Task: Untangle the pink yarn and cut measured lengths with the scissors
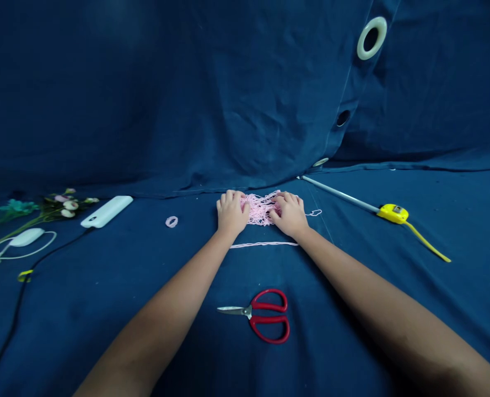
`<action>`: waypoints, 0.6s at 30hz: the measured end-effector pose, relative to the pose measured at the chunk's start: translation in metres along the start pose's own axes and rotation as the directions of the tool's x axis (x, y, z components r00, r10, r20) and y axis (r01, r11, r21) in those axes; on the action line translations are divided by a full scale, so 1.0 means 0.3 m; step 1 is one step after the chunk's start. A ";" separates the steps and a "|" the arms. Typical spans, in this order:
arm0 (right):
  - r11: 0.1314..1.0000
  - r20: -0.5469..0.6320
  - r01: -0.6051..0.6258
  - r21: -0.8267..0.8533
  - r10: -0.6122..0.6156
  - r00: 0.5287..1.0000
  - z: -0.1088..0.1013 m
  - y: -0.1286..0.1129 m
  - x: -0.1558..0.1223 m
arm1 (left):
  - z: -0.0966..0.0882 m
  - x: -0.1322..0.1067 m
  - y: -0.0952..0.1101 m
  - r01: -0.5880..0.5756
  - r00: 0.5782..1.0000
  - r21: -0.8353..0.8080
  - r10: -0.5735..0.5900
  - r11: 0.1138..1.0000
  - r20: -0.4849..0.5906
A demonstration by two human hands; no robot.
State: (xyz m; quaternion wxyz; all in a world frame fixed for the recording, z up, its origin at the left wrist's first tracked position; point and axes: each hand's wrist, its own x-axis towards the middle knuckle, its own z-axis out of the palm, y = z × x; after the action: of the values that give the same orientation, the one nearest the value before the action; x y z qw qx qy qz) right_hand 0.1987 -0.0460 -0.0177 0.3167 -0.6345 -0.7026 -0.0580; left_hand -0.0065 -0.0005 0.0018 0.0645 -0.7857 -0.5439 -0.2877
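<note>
A bunched piece of pink string netting (262,209) lies on the blue cloth ahead of me. My left hand (231,214) grips its left side, fingers curled over the strands and thumb toward the middle. On its right side, my right hand (291,215) holds it the same way; the fingertips are partly hidden in the string. A loose pink loop (315,213) sticks out past the right hand. Nearer to me, a straight bundle of pink strands (264,243) runs between my wrists. Red-handled scissors (255,314) rest between my forearms, blades pointing left.
Left of my hands is a small pink ring of string (171,221). Farther left are a white power bank (107,212), a black cable (19,303) and artificial flowers (68,207). A metal rod (339,194) and yellow tape measure (392,213) lie right. A blue curtain (228,99) hangs behind.
</note>
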 end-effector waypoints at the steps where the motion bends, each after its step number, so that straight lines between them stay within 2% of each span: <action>1: 1.000 -0.014 0.014 0.008 -0.014 1.000 -0.004 -0.001 0.001 | 0.003 0.002 -0.003 0.026 0.999 0.008 -0.026 1.000 0.029; 3: 0.998 0.021 0.049 0.032 -0.050 0.999 -0.010 0.000 0.003 | 0.018 0.009 -0.011 0.018 0.991 0.015 -0.020 1.000 0.129; 5: 0.994 0.118 0.095 0.057 -0.102 0.988 -0.009 0.003 0.005 | 0.036 0.016 -0.018 -0.038 0.972 -0.021 0.042 0.999 0.229; 7: 0.990 0.186 0.126 0.071 -0.137 0.973 -0.003 0.009 0.005 | 0.046 0.020 -0.022 -0.068 0.958 -0.084 0.089 0.994 0.273; 9: 0.990 0.168 0.121 0.070 -0.131 0.977 0.004 0.012 0.004 | 0.040 0.018 -0.022 -0.075 0.963 -0.129 0.106 0.989 0.249; 12: 0.994 0.042 0.085 0.065 -0.088 0.995 0.003 0.010 0.003 | 0.012 0.009 -0.013 -0.063 0.991 -0.112 0.076 0.992 0.110; 14: 0.997 -0.028 0.056 0.057 -0.055 0.998 -0.005 0.006 0.005 | -0.002 0.004 -0.006 -0.040 0.997 -0.080 0.045 0.996 0.057; 16: 0.997 -0.020 0.049 0.060 -0.048 0.999 -0.012 0.003 0.007 | -0.002 0.004 -0.003 -0.048 0.994 -0.061 0.053 0.997 0.092; 18: 0.995 0.052 0.067 0.073 -0.070 0.996 -0.012 0.003 0.010 | 0.011 0.007 -0.004 -0.087 0.982 -0.062 0.096 0.994 0.162</action>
State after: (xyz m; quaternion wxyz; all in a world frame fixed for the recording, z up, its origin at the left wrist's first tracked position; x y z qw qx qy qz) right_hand 0.2009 -0.0451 -0.0137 0.3176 -0.5997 -0.7340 -0.0266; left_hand -0.0058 0.0031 0.0001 0.0111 -0.8324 -0.5026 -0.2334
